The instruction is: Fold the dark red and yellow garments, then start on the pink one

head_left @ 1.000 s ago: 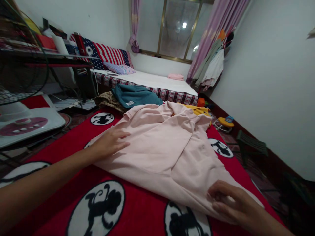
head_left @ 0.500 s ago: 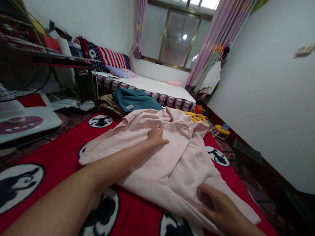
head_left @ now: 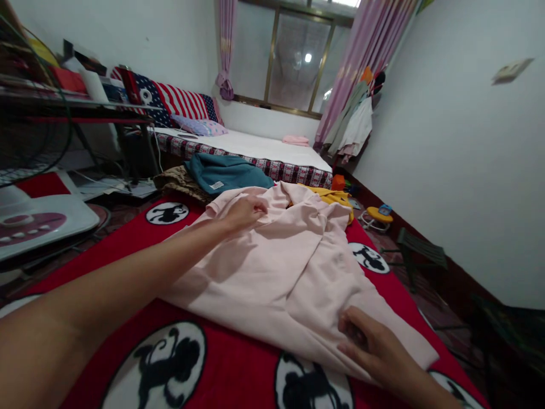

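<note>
A pale pink top (head_left: 272, 272) lies spread out and creased on a red blanket (head_left: 230, 366) patterned with black and white round pictures. My left hand (head_left: 248, 212) reaches across to its far part, near the collar, with the fingers drawn together on the cloth. Over the near right part rests my right hand (head_left: 370, 343), its fingers curved and a gap showing between thumb and forefinger. Behind the top lie a folded teal garment (head_left: 232, 170) with a white label, a brown patterned cloth (head_left: 179, 183) and a yellow garment (head_left: 334, 197).
A fan (head_left: 38, 210) and a cluttered desk (head_left: 102, 106) stand at the left. Beyond is a low bed (head_left: 251, 145) under a window. To the right are a yellow stool (head_left: 378, 215), a dark folding stool (head_left: 421, 247) and clothes hanging (head_left: 355, 128) by the curtain.
My left hand has moved left and farther away over the top, and its spread fingers have closed together. My right hand stays nearly in place. The view has shifted slightly.
</note>
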`<state>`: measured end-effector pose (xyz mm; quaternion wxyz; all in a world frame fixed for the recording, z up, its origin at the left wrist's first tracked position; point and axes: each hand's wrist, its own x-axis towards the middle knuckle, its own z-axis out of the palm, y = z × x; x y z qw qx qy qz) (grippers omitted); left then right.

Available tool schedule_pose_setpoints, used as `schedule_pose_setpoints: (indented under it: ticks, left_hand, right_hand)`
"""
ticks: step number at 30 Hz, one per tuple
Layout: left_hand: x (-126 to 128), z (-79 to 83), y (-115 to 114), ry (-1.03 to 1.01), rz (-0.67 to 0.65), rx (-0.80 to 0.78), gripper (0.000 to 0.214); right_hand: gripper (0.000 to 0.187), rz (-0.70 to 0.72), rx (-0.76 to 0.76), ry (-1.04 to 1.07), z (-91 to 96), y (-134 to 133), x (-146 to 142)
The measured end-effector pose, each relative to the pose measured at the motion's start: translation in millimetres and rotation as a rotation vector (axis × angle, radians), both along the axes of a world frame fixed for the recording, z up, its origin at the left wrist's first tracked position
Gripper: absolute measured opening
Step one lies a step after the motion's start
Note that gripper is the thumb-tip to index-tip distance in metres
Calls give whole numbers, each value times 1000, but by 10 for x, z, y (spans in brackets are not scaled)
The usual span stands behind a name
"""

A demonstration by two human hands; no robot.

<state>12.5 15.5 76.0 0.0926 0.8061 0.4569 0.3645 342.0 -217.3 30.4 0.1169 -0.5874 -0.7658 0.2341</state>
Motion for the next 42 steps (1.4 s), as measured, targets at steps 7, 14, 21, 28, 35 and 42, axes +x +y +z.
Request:
schedule_pose_setpoints:
  ticks: [7, 14, 21, 28, 35, 42]
  left_hand:
    - [112, -128, 24, -138, -8, -149, 34]
    - [867, -303, 159, -128, 0, -176, 32]
    - [1188, -96, 35, -285, -53, -109, 26]
    - [598, 374, -1010, -201, -841, -506, 11]
    - [42, 227, -1294, 272, -974, -1066, 18]
    - [-137, 115, -118, 29, -17, -273, 32]
  right_hand:
    - [22, -30, -9, -43, -84, 88, -22]
    - [24, -7, 3, -45, -104, 85, -14]
    - [20, -6, 17, 4, -116, 67, 6]
    - [20, -37, -39, 153, -132, 63, 18]
    - [21, -35, -246, 370, 43, 398, 154]
    - [28, -235, 13, 615, 321, 1214, -41]
